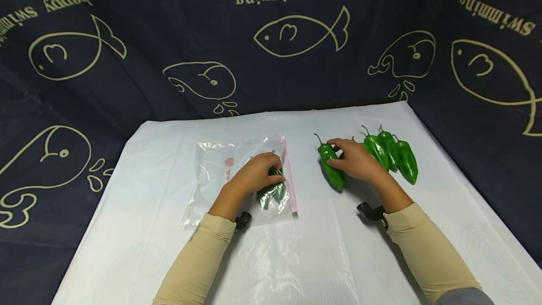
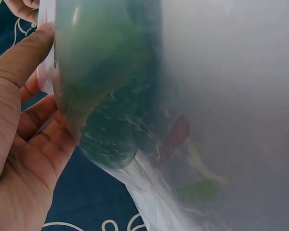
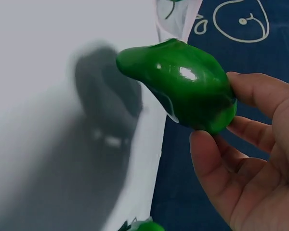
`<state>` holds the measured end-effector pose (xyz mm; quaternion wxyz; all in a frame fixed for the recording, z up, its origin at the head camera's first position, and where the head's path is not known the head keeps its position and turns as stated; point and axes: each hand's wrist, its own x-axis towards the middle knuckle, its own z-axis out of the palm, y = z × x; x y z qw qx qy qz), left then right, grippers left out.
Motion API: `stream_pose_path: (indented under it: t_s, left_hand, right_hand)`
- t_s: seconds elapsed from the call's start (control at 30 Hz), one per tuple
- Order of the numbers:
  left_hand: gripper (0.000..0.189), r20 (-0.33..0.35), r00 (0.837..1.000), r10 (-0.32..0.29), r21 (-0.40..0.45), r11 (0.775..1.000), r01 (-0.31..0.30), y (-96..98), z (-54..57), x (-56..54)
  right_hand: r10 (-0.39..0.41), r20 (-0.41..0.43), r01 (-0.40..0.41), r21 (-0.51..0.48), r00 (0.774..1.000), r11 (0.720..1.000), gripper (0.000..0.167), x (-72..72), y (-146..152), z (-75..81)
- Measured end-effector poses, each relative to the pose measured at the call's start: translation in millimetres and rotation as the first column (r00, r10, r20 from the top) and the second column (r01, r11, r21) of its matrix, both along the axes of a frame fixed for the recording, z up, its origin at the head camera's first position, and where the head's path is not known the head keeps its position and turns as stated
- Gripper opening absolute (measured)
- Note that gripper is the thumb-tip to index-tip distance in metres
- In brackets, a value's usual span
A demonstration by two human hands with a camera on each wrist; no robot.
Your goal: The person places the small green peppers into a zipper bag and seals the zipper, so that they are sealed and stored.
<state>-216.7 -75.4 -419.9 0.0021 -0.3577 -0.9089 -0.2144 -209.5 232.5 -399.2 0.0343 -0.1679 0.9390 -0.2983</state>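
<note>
A clear zip bag (image 1: 213, 187) with printed figures lies flat, its pink-edged mouth (image 1: 290, 173) facing right. Thumb and fingers of my left hand (image 1: 259, 172) pinch the bag near that mouth; the left wrist view has the thumb on one side of the plastic and fingers on the other. Dark green peppers (image 1: 267, 196) show through the film beneath this hand. To the right, my right hand (image 1: 357, 160) holds a glossy green pepper (image 1: 331, 169) between thumb and fingers, its thin stem pointing away from me. In the right wrist view the held pepper (image 3: 192, 82) casts a shadow.
Several more green peppers (image 1: 408, 161) lie grouped just right of my right hand, partly hidden by it. A white sheet (image 1: 313, 258) covers the table. Dark cloth (image 1: 296, 79) with fish drawings hangs behind and at both sides.
</note>
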Motion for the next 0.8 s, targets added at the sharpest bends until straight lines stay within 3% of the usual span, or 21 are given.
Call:
stream_pose_path:
  t_s: [0.53, 0.8]
  left_hand:
    - [0.032, -0.022, 1.000, -0.003, -0.008, 1.000, 0.002, -0.4, -2.0, 1.3]
    - [0.032, -0.008, 1.000, 0.005, 0.026, 1.000, -0.004, -0.5, -2.2, 0.6]
  right_hand:
    - [-0.008, 0.058, 0.016, -0.139, 0.998, 0.990, 0.057, 2.4, -29, -1.6]
    - [-0.006, 0.132, 0.042, -0.268, 0.991, 0.963, 0.058, -0.1, -49, -10.7]
